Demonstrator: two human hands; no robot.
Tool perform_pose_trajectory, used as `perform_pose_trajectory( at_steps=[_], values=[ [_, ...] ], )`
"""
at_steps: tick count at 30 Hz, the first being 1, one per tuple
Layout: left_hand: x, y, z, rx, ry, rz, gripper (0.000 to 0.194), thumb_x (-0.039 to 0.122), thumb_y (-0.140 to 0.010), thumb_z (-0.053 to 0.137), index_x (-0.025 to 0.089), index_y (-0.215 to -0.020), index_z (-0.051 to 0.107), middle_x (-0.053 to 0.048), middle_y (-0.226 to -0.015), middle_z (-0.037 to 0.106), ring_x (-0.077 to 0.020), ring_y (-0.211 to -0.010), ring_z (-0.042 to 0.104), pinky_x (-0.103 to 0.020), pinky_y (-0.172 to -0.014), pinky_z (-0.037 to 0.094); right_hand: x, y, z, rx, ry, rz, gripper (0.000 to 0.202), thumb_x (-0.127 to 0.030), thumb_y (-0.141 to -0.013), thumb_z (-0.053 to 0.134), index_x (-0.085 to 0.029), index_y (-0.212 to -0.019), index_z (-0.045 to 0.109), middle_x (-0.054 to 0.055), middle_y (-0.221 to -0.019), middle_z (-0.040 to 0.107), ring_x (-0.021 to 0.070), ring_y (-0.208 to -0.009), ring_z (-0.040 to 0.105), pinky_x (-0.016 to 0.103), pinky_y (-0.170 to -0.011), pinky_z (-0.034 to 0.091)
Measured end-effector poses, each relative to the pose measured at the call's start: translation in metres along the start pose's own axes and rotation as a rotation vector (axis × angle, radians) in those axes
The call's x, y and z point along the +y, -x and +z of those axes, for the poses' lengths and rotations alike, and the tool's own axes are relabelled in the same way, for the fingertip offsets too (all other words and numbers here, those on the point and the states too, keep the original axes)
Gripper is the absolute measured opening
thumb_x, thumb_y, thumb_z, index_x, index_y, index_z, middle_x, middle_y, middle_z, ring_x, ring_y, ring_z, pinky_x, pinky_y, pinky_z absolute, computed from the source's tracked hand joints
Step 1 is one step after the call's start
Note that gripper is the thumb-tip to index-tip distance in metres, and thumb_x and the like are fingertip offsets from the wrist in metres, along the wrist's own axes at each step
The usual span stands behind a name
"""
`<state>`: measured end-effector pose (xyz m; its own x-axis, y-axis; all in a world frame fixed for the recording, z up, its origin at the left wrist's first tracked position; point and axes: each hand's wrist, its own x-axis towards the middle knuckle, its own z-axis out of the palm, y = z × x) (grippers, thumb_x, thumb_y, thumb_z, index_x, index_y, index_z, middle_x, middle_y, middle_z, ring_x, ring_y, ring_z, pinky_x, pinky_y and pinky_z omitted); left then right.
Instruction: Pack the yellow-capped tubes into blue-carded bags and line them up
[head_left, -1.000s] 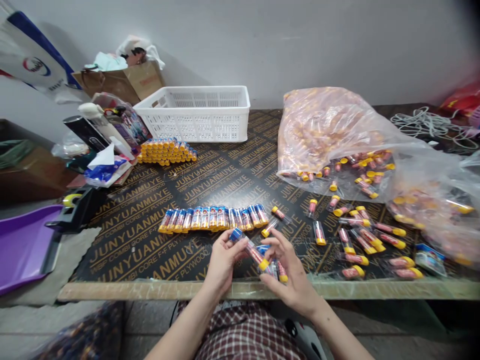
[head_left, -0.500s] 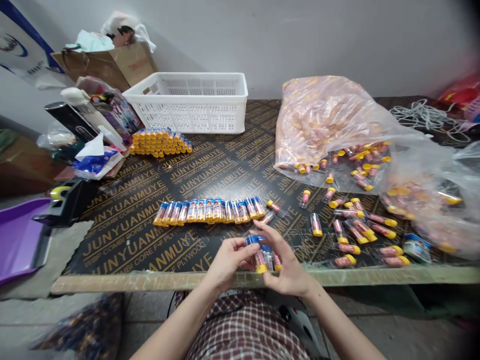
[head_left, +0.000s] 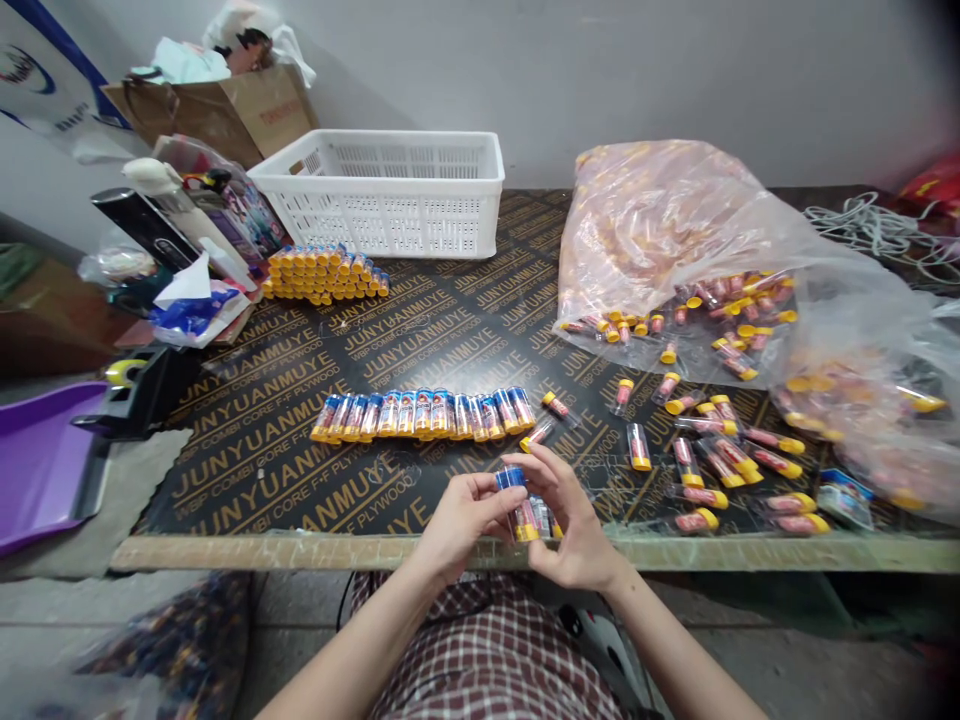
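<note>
Above the table's front edge, both my hands are at a small clear tube (head_left: 523,522) with a yellow cap at its lower end and a blue band round the top. My left hand (head_left: 465,525) pinches it between thumb and fingers. Curled around its other side is my right hand (head_left: 574,520), its thumb near the yellow end. Something small with blue and silver print shows partly behind the tube, by the right palm; its kind is unclear. Beyond my hands runs a row of blue-labelled tubes (head_left: 424,412), standing side by side with yellow ends towards me.
Loose unlabelled tubes (head_left: 639,447) lie scattered at the right, before a large plastic bag (head_left: 660,220) of more. A blue printed packet (head_left: 844,497) lies near the right edge. Stacked tubes (head_left: 322,275) sit before a white basket (head_left: 390,205). A tape dispenser (head_left: 139,395) stands left.
The view has shifted slightly. The blue band sits around the tube's top in both frames, and my hands keep nearly the same hold, with the right fingers a little closer in.
</note>
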<state>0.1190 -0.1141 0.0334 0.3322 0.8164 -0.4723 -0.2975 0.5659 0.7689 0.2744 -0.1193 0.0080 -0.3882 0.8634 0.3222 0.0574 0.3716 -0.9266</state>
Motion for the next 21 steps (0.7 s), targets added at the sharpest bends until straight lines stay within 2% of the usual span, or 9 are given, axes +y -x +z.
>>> perform_pose_trajectory(
  at_steps=[3,6,7,9,12,13,16,18,21],
  values=[
    [0.001,0.0,0.0,0.013,0.002,0.005,0.036,0.041,-0.062,0.077,0.009,-0.078,0.069,-0.004,-0.066,0.064,-0.0104,-0.055,0.056,-0.021,-0.053,0.046,-0.002,-0.003,0.002,-0.015,-0.009,0.003,0.091,-0.002,-0.062,0.051,-0.027,-0.144,0.018,0.01,-0.139,0.04,0.0254,-0.126,0.043,0.044,-0.106,0.037],
    [0.019,0.0,-0.014,0.076,-0.096,0.083,0.036,0.044,-0.061,0.075,0.011,-0.072,0.068,-0.004,-0.063,0.065,-0.0109,-0.052,0.056,-0.022,-0.052,0.045,-0.004,-0.006,-0.003,-0.013,0.013,0.019,0.09,-0.008,-0.069,0.056,-0.029,-0.145,0.012,0.01,-0.148,0.027,0.0269,-0.128,0.041,0.048,-0.106,0.036],
    [0.029,0.0,-0.024,0.127,-0.176,0.139,0.035,0.045,-0.061,0.074,0.011,-0.069,0.068,-0.004,-0.061,0.065,-0.0114,-0.052,0.056,-0.022,-0.052,0.044,-0.003,-0.006,-0.008,0.012,0.026,0.023,0.09,-0.011,-0.072,0.058,-0.031,-0.145,0.01,0.01,-0.15,0.022,0.0274,-0.128,0.041,0.049,-0.106,0.036],
    [0.055,0.001,-0.05,0.31,-0.4,0.28,0.035,0.046,-0.062,0.072,0.012,-0.065,0.067,-0.004,-0.059,0.066,-0.0127,-0.051,0.056,-0.023,-0.051,0.043,-0.001,-0.007,-0.02,0.101,0.05,0.029,0.087,-0.018,-0.077,0.059,-0.034,-0.145,0.008,0.009,-0.151,0.019,0.0278,-0.127,0.042,0.051,-0.105,0.036],
    [0.09,0.0,-0.099,0.726,-0.787,0.434,0.036,0.048,-0.06,0.073,0.014,-0.068,0.069,-0.005,-0.061,0.068,-0.0166,-0.056,0.059,-0.025,-0.053,0.042,0.009,-0.007,-0.041,0.272,0.129,0.077,0.079,-0.026,-0.081,0.06,-0.034,-0.144,0.014,0.009,-0.147,0.029,0.0265,-0.121,0.048,0.049,-0.101,0.04],
    [0.097,-0.002,-0.114,0.821,-0.92,0.438,0.037,0.05,-0.059,0.073,0.014,-0.068,0.069,-0.006,-0.062,0.068,-0.0184,-0.059,0.06,-0.026,-0.055,0.042,0.013,-0.007,-0.047,0.325,0.175,0.106,0.076,-0.029,-0.081,0.062,-0.034,-0.143,0.019,0.008,-0.145,0.033,0.026,-0.119,0.05,0.048,-0.099,0.042],
    [0.106,-0.011,-0.146,0.877,-1.224,0.36,0.041,0.055,-0.063,0.067,0.015,-0.067,0.071,-0.01,-0.067,0.07,-0.0228,-0.065,0.063,-0.029,-0.059,0.042,0.025,-0.007,-0.062,0.437,0.337,0.181,0.065,-0.036,-0.081,0.063,-0.032,-0.138,0.033,0.008,-0.138,0.042,0.0251,-0.113,0.053,0.044,-0.092,0.047],
    [0.104,-0.015,-0.151,0.898,-1.347,0.326,0.045,0.059,-0.066,0.063,0.015,-0.069,0.072,-0.012,-0.069,0.07,-0.0248,-0.068,0.063,-0.031,-0.061,0.041,0.033,-0.007,-0.07,0.464,0.454,0.179,0.057,-0.037,-0.082,0.06,-0.03,-0.135,0.04,0.008,-0.133,0.047,0.0243,-0.11,0.055,0.043,-0.089,0.048],
    [0.094,-0.015,-0.135,1.027,-1.34,0.449,0.048,0.061,-0.07,0.059,0.016,-0.079,0.073,-0.009,-0.069,0.069,-0.0232,-0.066,0.061,-0.031,-0.061,0.04,0.044,-0.012,-0.082,0.443,0.675,0.14,0.043,-0.036,-0.085,0.055,-0.024,-0.125,0.051,0.01,-0.128,0.051,0.0252,-0.113,0.052,0.044,-0.093,0.046]
  ],
)
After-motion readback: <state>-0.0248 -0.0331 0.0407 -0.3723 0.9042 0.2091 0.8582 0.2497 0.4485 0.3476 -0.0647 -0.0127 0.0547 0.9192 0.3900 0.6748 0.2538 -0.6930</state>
